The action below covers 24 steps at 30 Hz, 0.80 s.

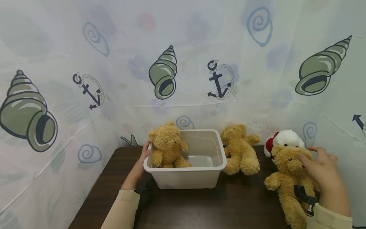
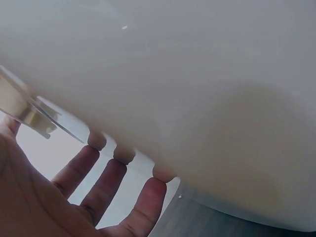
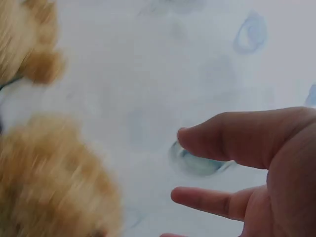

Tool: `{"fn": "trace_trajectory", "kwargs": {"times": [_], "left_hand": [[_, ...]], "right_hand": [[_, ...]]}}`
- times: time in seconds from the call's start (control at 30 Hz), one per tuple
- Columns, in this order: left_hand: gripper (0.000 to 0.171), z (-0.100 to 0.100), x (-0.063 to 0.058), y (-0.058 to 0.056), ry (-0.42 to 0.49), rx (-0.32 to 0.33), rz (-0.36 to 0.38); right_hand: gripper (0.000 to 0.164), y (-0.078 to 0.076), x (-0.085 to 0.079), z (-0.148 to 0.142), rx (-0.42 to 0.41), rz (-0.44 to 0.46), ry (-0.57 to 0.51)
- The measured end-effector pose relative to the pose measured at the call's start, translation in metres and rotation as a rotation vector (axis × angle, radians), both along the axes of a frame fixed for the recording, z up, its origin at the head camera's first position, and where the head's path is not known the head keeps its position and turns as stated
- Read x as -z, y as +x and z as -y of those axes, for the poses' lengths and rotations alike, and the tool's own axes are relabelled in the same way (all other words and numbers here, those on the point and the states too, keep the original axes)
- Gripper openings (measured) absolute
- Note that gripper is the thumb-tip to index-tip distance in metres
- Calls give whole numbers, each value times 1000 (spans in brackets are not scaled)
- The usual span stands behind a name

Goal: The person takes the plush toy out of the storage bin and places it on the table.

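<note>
My left hand (image 1: 145, 153) rests against the left side of a white plastic tub (image 1: 186, 178); in the left wrist view its fingertips touch the glossy wall (image 2: 197, 98). A curly golden teddy bear (image 1: 167, 143) sits inside at the tub's left end. Beside the head of another golden teddy bear (image 1: 288, 183), at the far right, is my right hand (image 1: 323, 167), thumb and fingers apart. The right wrist view shows nothing between them, with blurred golden fur (image 3: 54, 177) to the left. That hand and forearm partly cover this bear.
A third golden teddy bear (image 1: 241, 152) leans beside the tub's right side. Behind the far-right bear, a white plush toy (image 1: 288, 139) with red on it is partly hidden. The dark wooden table (image 1: 217, 206) meets a shell-and-anchor printed fabric (image 1: 188, 79) at the back.
</note>
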<state>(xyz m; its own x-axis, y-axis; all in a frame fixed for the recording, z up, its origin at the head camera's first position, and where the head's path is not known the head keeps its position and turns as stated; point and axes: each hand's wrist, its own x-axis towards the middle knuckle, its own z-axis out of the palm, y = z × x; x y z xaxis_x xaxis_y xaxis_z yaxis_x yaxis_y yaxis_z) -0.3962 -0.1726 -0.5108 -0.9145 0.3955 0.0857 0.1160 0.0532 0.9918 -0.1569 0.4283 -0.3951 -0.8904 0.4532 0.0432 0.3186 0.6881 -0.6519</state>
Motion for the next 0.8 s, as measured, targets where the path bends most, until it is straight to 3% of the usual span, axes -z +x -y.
{"fn": "trace_trajectory", "kwargs": {"times": [0.23, 0.4, 0.6, 0.8], "left_hand": [[67, 0, 2, 1, 2, -7, -17], [69, 0, 2, 2, 0, -9, -8], [69, 1, 2, 0, -5, -20, 1], [67, 1, 5, -3, 14, 3, -10]], "right_hand": [[77, 4, -33, 80, -78, -252, 8], [62, -7, -58, 151, -205, -420, -10], [51, -50, -80, 219, -416, -504, -31], [51, -102, -90, 270, -512, -476, -33]]}}
